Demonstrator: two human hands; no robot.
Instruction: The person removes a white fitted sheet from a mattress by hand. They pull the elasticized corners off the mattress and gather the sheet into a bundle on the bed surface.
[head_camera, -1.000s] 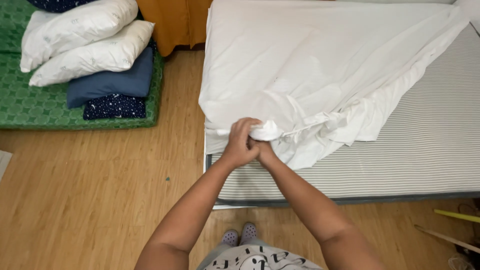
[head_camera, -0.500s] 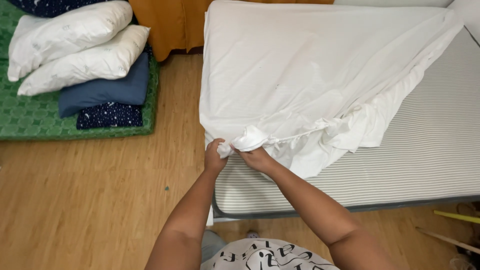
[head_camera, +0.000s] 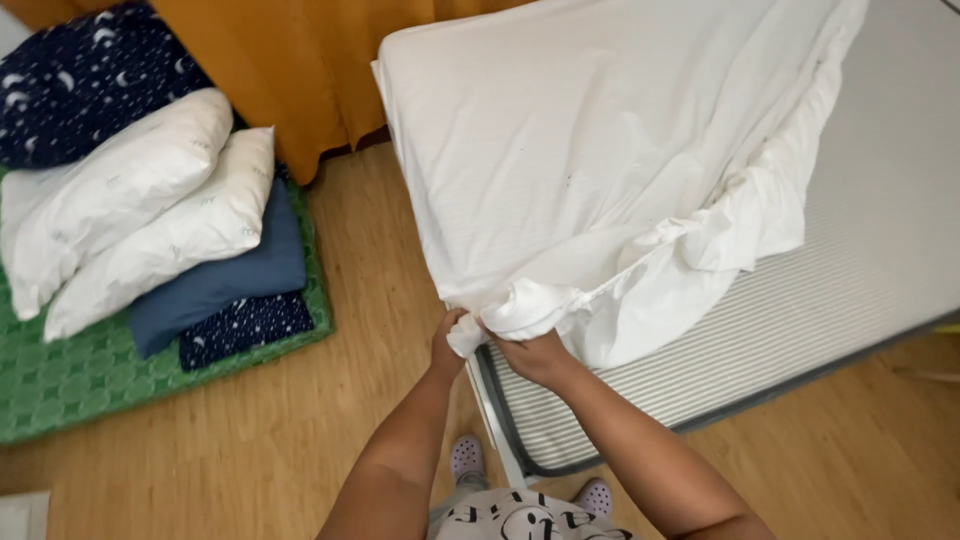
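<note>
Gripping a white sheet (head_camera: 600, 170) corner: left hand (head_camera: 447, 345), right hand (head_camera: 535, 358).

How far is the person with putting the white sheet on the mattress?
Done: the white fitted sheet covers the far corner of the mattress. In hand: the left hand and right hand grip a bunched sheet edge at the near corner. Left: the striped right part lies bare, with sheet crumpled across it.
</note>
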